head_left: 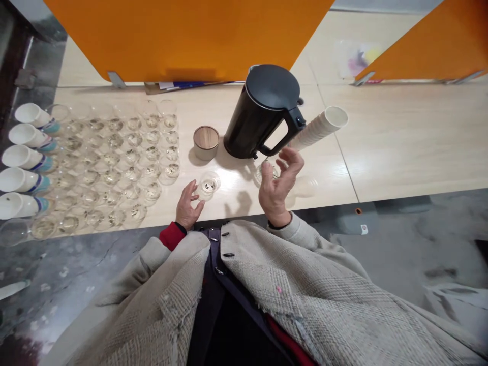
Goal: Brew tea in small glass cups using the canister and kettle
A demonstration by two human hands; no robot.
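Black kettle (263, 112) as landmark: I find 1 clear cup (211, 182) to its near left, left hand (188, 206) spread loosely at the cup's side. Right hand (280, 187), nearside of the kettle, half-curled; contents I cannot tell. A sideways nudge could tip the cup, scattering its flakes (209, 187).

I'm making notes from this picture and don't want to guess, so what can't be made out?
All in the head view:
Inside of the kettle: hidden by its lid.
Clear cup beside the right hand: partly hidden by that hand, so contact is unclear.
Stacked paper cups: lower end hidden around the kettle handle and right hand.
Bits in the rows of clear cups: too small to identify.
White object on the floor: cut off by the left edge.
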